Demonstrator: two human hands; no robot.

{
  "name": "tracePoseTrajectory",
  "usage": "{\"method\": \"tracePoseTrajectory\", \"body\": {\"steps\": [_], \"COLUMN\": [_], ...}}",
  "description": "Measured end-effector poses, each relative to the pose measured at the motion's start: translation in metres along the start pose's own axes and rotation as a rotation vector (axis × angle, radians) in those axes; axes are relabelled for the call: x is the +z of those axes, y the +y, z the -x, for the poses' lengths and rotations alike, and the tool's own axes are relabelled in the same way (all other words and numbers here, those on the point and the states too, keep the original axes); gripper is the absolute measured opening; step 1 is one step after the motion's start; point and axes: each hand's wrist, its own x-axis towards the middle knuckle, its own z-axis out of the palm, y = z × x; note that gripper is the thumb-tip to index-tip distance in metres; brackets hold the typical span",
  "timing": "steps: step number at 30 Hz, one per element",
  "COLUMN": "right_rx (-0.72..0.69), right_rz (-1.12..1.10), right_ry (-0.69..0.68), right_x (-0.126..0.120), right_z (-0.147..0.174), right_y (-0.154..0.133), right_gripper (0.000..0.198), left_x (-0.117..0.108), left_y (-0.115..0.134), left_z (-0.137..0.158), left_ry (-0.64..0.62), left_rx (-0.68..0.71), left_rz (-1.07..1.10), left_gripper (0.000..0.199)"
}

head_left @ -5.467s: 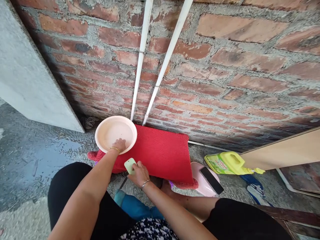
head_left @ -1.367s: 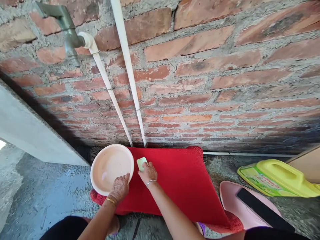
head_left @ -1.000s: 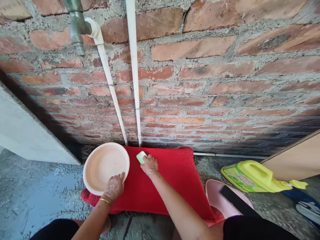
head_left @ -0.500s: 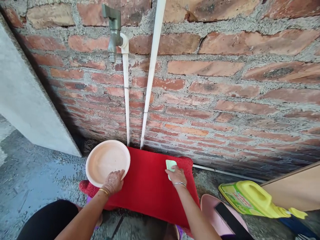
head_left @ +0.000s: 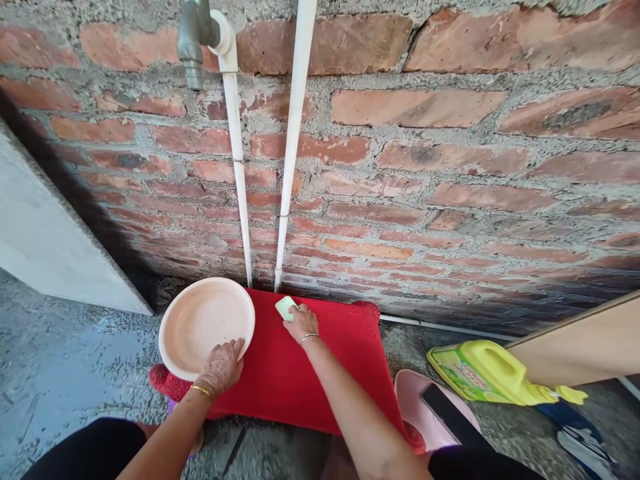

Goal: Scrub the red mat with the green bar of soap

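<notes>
A pale pink plastic basin stands at the left end of a red cloth cover with fluffy ends, spread over something low. My left hand, with a gold bracelet at the wrist, grips the basin's near right rim, fingers over the inside. To the right of the basin, my right hand holds a pale green rounded block, which looks like a bar of soap, just over the far part of the red cloth. Its fingers hide part of the block. Whether the block touches the cloth, I cannot tell.
A brick wall rises behind, with a metal tap and white pipes. A pale slab leans at left. On the right are a yellow jug lying down, a pink object and a board.
My right hand has moved left across the red cloth with the pale green block, nearer the basin. My left hand stays on the basin's rim. The view has tilted down slightly.
</notes>
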Motion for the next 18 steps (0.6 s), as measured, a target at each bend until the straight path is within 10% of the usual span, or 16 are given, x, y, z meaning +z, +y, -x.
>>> {"method": "tracePoseTrajectory", "body": {"steps": [10, 18], "right_rx": [0.644, 0.219], "right_rz": [-0.09, -0.083], "right_ry": [0.101, 0.134], "right_x": [-0.039, -0.024], "right_z": [0.044, 0.025], "right_y": [0.189, 0.064], "right_gripper": [0.044, 0.035], "left_x": [0.001, 0.005], "left_y": [0.003, 0.003], "left_z": [-0.003, -0.002], "left_ry": [-0.005, 0.008], "left_rx": [-0.019, -0.036], "left_rz": [-0.007, -0.06], "left_gripper": [0.051, 0.048]}}
